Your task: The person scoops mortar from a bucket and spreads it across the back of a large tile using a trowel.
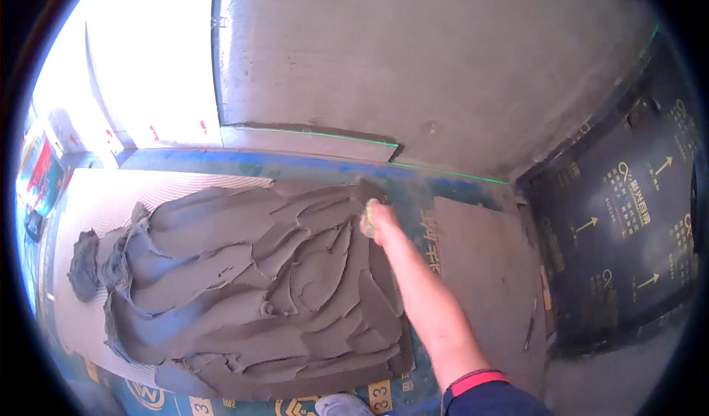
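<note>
My right hand [378, 222] is closed around the light yellowish handle of a trowel [367, 190]. Its grey, mortar-smeared blade rests at the far right corner of a thick grey mortar layer [221, 268]. The mortar lies in uneven ridges and folds over most of a large pale tile [77, 335]. Combed lines show along the tile's bare margins at the far and left sides. A separate clump of mortar [85, 264] sits near the left end. My left hand is out of view.
A grey wall [428, 61] stands beyond, with a green laser line along its base and a pale tile strip [317, 142]. A flat brownish board [487, 268] lies right of my arm. Farther right leans a dark printed panel [620, 216]. A red-green bag [40, 172] stands far left; a shoe [343, 405] shows below.
</note>
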{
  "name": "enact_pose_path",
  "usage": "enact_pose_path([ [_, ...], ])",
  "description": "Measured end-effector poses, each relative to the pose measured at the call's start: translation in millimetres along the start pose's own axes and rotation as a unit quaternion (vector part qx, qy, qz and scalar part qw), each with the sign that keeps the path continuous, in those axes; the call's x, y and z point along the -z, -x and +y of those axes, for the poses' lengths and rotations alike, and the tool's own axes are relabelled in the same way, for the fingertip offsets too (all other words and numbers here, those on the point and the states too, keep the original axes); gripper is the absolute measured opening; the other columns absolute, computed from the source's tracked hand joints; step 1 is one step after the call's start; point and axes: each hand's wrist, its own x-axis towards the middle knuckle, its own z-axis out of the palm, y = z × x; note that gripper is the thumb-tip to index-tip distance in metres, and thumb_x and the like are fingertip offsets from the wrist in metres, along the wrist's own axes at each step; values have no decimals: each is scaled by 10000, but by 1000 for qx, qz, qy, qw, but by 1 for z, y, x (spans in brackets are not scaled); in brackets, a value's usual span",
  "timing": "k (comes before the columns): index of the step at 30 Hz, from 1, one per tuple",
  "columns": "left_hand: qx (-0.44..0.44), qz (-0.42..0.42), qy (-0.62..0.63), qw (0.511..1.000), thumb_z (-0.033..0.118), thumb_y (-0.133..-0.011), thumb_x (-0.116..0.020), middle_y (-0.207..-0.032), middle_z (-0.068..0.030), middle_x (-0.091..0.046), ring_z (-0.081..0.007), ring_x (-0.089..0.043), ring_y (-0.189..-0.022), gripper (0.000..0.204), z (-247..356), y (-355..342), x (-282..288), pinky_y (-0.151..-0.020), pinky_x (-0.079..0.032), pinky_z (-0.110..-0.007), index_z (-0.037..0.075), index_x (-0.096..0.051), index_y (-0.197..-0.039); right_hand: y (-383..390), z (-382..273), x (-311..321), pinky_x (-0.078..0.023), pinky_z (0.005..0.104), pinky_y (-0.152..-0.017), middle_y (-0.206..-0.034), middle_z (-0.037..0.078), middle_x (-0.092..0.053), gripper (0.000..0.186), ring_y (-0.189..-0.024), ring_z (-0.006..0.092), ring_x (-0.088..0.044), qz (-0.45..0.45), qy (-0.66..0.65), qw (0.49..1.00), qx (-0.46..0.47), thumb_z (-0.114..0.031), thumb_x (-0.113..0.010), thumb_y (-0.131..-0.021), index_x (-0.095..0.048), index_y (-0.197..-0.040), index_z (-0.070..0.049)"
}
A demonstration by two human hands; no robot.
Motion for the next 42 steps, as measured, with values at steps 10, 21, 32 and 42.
enact_pose_path([
  [10,-2,-8,-16,1000,13,-870,-527,-1042,-218,-587,-390,-561,-955,278,8,-20,-14,-814,-450,-430,34,-590,-1140,135,-19,-41,-448,257,-414,-746,46,-561,292,-521,118,-534,-304,-61,950,-31,-346,-500,-960,-552,-1097,-93],
  [21,-15,-24,-3,1000,35,-891,-516,-1056,-201,-594,-377,-569,-963,276,19,-37,-13,-832,-445,-427,43,-590,-1157,144,-22,107,-476,297,-442,-730,60,-577,221,-534,145,-564,-44,76,996,1,-262,-499,-949,-533,-1038,-62],
  [32,-59,5,56,997,15,-885,-517,-1046,-205,-591,-379,-567,-952,281,9,-43,-21,-836,-452,-415,28,-585,-1158,66,-24,42,-465,349,-408,-658,80,-567,140,-496,196,-570,-4,60,998,12,-167,-542,-903,-516,-946,-36],
  [42,-51,9,76,996,3,-857,-518,-1048,-207,-593,-378,-570,-960,289,-3,-39,-17,-844,-451,-422,17,-596,-1134,181,6,70,-443,293,-429,-719,29,-518,236,-524,126,-503,37,79,996,-8,-165,-533,-923,-450,-1137,-114],
])
